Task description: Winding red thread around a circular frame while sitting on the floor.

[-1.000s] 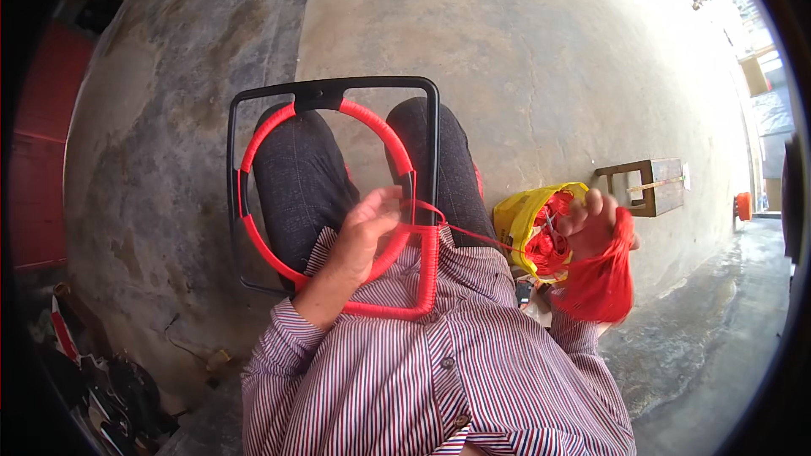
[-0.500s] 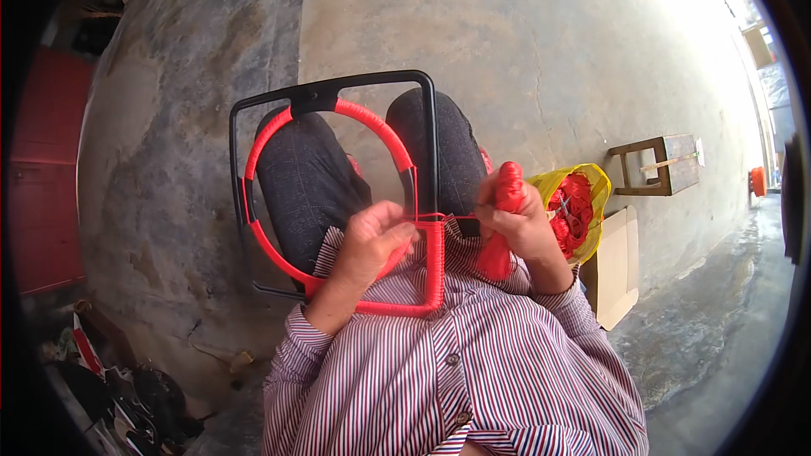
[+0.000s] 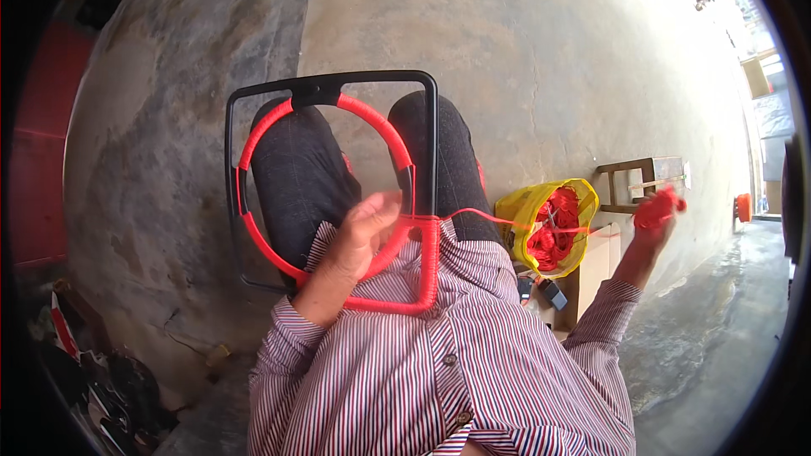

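The grey concrete floor (image 3: pixel 541 59) is all around me. The black frame (image 3: pixel 338 84) rests on my lap. My left hand (image 3: pixel 359 232) grips its red-wrapped ring (image 3: pixel 380 131). My right hand (image 3: pixel 655 219) squeezes a red cord bundle (image 3: pixel 659 205), pulled tight sideways. My fingers hide its shape.

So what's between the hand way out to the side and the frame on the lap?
In the head view, a taut red cord runs from the right hand to the frame, crossing a yellow bag of red cord.
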A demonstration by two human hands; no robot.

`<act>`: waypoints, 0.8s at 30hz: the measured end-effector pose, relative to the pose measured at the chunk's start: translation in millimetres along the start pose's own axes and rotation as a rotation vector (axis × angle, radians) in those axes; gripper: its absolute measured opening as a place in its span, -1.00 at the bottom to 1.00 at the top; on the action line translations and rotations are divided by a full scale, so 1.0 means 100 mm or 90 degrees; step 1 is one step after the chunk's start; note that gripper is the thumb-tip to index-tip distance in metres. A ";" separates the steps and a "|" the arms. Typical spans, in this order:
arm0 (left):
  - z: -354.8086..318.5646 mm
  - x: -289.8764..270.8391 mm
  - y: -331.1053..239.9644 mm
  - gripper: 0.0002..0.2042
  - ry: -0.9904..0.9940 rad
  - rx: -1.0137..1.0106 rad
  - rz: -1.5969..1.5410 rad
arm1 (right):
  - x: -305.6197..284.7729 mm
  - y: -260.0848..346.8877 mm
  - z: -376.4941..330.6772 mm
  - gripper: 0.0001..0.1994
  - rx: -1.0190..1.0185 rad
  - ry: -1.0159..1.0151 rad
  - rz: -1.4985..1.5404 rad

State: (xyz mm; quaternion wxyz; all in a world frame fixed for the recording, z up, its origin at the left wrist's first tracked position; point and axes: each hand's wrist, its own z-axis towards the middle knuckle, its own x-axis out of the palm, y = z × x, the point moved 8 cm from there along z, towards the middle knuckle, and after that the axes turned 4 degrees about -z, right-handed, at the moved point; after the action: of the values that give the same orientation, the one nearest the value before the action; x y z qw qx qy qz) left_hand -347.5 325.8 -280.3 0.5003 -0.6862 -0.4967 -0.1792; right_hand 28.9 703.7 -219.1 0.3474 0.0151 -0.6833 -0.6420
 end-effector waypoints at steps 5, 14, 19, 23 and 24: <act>0.00 -0.01 -0.07 -0.58 -0.022 0.030 0.058 | 0.35 -0.06 -0.26 -0.64 -0.044 -0.102 -0.130; -0.04 0.16 -0.23 -0.56 0.023 0.136 0.050 | 3.32 -1.58 -1.03 -0.47 0.100 0.663 -0.768; 0.01 0.18 -0.07 -0.65 -0.098 0.026 0.005 | 3.60 -1.57 -0.80 -0.36 0.100 0.645 -0.547; -0.01 -0.06 -0.20 -0.74 -0.127 0.108 0.008 | 3.45 -1.60 -0.58 -0.35 0.078 0.525 -0.444; -0.08 -0.17 -0.26 -0.75 -0.201 0.195 0.017 | 3.42 -1.51 -0.47 -0.34 0.001 0.413 -0.455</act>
State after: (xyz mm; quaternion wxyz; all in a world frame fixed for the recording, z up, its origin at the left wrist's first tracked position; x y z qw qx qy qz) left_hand -374.9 310.3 -276.3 0.5170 -0.6280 -0.5814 0.0145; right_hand -271.4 477.3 -200.9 0.2999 0.4486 -0.4921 -0.6831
